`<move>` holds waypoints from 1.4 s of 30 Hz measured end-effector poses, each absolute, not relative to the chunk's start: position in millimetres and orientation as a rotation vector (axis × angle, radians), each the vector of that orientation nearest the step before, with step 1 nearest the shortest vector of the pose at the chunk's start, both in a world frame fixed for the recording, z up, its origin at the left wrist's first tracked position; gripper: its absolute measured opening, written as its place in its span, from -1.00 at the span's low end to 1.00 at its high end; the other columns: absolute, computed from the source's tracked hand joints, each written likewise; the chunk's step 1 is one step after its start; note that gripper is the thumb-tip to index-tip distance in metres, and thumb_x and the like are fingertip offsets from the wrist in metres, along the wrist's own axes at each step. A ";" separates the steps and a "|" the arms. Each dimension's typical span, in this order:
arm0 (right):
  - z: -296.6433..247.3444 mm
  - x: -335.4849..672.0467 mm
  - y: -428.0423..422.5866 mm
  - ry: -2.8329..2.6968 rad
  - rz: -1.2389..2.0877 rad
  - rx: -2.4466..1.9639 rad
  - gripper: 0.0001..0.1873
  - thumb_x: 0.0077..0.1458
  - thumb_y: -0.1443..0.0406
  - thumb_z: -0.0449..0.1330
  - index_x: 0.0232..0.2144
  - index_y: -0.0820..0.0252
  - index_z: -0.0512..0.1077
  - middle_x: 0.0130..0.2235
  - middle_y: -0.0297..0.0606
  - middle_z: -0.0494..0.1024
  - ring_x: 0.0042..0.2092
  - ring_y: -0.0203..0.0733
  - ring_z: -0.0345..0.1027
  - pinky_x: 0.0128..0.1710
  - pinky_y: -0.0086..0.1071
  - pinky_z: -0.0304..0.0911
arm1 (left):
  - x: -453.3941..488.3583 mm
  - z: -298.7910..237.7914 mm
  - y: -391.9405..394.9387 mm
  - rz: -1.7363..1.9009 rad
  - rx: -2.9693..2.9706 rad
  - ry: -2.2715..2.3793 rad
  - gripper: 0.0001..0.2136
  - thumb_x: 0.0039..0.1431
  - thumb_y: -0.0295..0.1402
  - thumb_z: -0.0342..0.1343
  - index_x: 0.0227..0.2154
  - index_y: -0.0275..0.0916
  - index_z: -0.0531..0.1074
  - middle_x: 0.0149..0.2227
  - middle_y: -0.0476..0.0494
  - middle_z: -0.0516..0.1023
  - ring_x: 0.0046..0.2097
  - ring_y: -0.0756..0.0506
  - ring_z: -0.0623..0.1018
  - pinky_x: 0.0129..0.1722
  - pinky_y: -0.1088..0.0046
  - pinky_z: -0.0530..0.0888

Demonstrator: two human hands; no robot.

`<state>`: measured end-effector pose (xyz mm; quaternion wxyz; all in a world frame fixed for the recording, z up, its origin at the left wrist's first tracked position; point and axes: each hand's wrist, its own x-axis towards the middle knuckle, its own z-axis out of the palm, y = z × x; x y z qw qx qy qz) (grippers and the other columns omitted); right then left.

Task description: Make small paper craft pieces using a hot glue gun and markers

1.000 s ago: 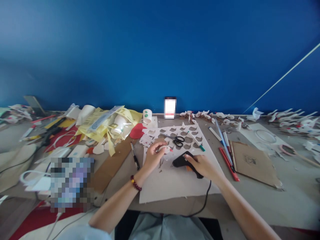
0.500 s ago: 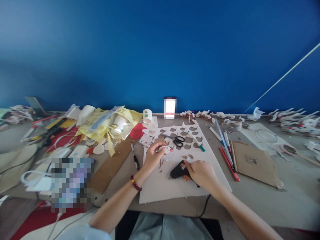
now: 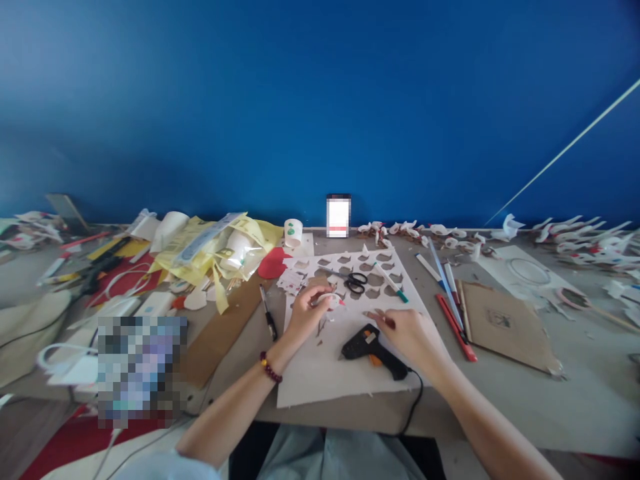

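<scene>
I am watching the left hand [image 3: 306,312] pinching a small white rounded paper piece with a red tip [image 3: 331,299] between thumb and fingertips. It is closed snugly on the piece, holding it just above the far half of the large white card sheet [image 3: 330,377]. A dark red bead bracelet [image 3: 271,368] is sitting on that wrist.

The right hand [image 3: 409,335] is lying low over the same sheet, fingers loosely stretched toward the left and gripping nothing that I can make out. Its fingertips are hovering at a few small brown cut scraps [image 3: 374,313]; I cannot tell whether they are touching. Just beside that hand, the black plastic glue gun with an orange trigger [image 3: 371,347] is resting on its side on the sheet, nozzle pointing left, free of both hands. Its black cord [image 3: 413,405] is curling off the near table edge.

The sheet is looking matte and stiff, its far half cut with rows of rounded holes showing brown beneath. Black-handled scissors [image 3: 357,282] and a white marker with a green cap [image 3: 392,283] are lying on that perforated part. A slim black pen [image 3: 268,313] is lying just left of the sheet, and a flat brown cardboard panel [image 3: 505,328] to its right. Further left, crinkled yellow plastic bags [image 3: 215,248] are heaping up. A row of small white paper figures [image 3: 425,230] is lining the foot of the blue wall [image 3: 320,100].
</scene>
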<state>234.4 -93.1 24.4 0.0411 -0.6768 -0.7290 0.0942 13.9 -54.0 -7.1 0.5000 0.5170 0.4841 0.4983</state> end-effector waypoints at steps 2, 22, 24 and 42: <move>22.0 239.0 -86.5 -2.135 0.289 -1.960 -0.61 0.17 0.09 -0.01 -0.50 0.13 0.48 -0.47 -0.22 0.53 -0.43 -0.17 0.38 -0.49 -0.39 0.01 | 13.6 -7.7 -54.2 1.198 1.273 1.178 -0.74 -0.05 -0.21 0.18 -0.33 -0.28 0.49 -0.21 -0.21 0.52 -0.21 -0.12 0.53 -0.35 0.43 0.53; -0.3 231.2 -61.4 -2.026 0.590 -1.655 -0.93 -0.04 0.32 0.15 -0.44 0.14 0.44 -0.44 -0.27 0.50 -0.36 -0.17 0.36 -0.35 -0.38 0.16 | 16.4 4.7 -60.0 1.175 1.227 1.139 -0.77 -0.10 -0.28 0.22 -0.35 -0.28 0.48 -0.22 -0.19 0.53 -0.24 -0.09 0.53 -0.40 0.50 0.53; 5.1 227.7 -62.7 -1.890 0.733 -1.540 -0.92 -0.01 0.28 0.15 -0.43 0.14 0.43 -0.47 -0.30 0.49 -0.40 -0.20 0.36 -0.36 -0.37 0.19 | 17.2 4.8 -60.1 1.180 1.200 1.120 -0.76 -0.10 -0.26 0.23 -0.35 -0.28 0.49 -0.19 -0.20 0.53 -0.24 -0.09 0.53 -0.40 0.47 0.54; 14.9 190.9 -68.3 -1.069 1.264 -1.220 -0.70 -0.22 0.15 0.36 -0.40 0.20 0.53 -0.37 -0.22 0.56 -0.45 -0.27 0.32 -0.37 -0.33 0.29 | 18.8 6.7 -64.4 1.122 1.154 1.003 -0.70 -0.11 -0.24 0.27 -0.30 -0.29 0.49 -0.19 -0.19 0.55 -0.25 -0.09 0.54 -0.38 0.42 0.57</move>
